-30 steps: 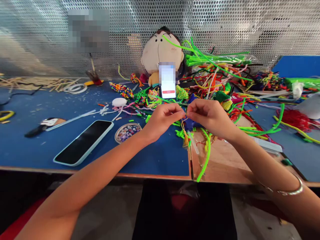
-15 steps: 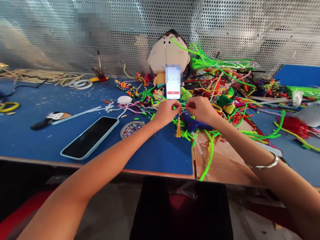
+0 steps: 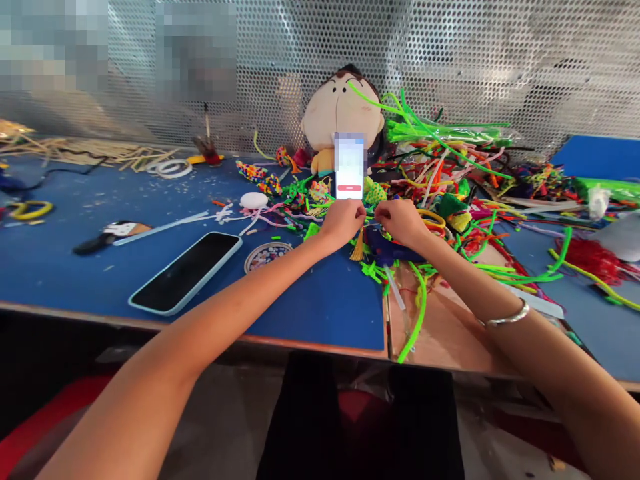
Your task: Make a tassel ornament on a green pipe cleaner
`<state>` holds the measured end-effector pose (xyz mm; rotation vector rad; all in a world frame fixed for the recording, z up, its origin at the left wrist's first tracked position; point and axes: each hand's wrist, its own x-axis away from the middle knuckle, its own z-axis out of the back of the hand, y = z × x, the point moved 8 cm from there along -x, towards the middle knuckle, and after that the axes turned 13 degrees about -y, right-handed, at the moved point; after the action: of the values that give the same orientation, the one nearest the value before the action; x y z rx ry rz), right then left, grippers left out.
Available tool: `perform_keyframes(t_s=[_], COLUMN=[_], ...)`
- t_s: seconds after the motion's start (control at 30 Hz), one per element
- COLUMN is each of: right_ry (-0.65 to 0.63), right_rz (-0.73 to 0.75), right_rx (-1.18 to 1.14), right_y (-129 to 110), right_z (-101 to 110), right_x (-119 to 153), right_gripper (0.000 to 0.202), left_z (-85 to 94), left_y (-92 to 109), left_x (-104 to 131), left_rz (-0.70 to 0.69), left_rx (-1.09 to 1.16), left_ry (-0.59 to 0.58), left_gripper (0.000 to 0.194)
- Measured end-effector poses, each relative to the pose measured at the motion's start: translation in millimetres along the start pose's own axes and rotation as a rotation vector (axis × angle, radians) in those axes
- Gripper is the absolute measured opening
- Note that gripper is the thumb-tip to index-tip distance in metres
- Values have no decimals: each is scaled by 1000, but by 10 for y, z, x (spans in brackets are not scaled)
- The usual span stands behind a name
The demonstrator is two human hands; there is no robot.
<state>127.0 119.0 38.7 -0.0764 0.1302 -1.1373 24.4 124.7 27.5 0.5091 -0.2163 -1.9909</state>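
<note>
Fingers pinched on L hand, tassel hanging below; R hand curled, grip unclear; round dish w/ beads.

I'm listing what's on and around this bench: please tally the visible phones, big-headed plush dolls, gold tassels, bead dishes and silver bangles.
Phones: 2 (dark-screened phone, lit phone)
Big-headed plush doll: 1
Gold tassel: 1
Bead dish: 1
Silver bangle: 1
Total: 6
</note>
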Motion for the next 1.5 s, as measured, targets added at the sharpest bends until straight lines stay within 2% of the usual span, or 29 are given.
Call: perform_keyframes(t_s=[0.33, 0.73, 1.5], right_ry=[-78, -106, -88], right_rz=[-13, -20, -30], right_rx=[-24, -29, -40], right_y=[55, 62, 107], right_z=[-98, -107, -110], right_x=[-51, -59, -69], right_gripper=[30, 31, 26], left_z=[-112, -143, -182], left_y=[-43, 5, 29], left_x=[13, 53, 52], left_rz=[27, -8, -43], left_rx=[-66, -145, -196], left_ry=[-61, -92, -111], left_gripper=[23, 27, 28])
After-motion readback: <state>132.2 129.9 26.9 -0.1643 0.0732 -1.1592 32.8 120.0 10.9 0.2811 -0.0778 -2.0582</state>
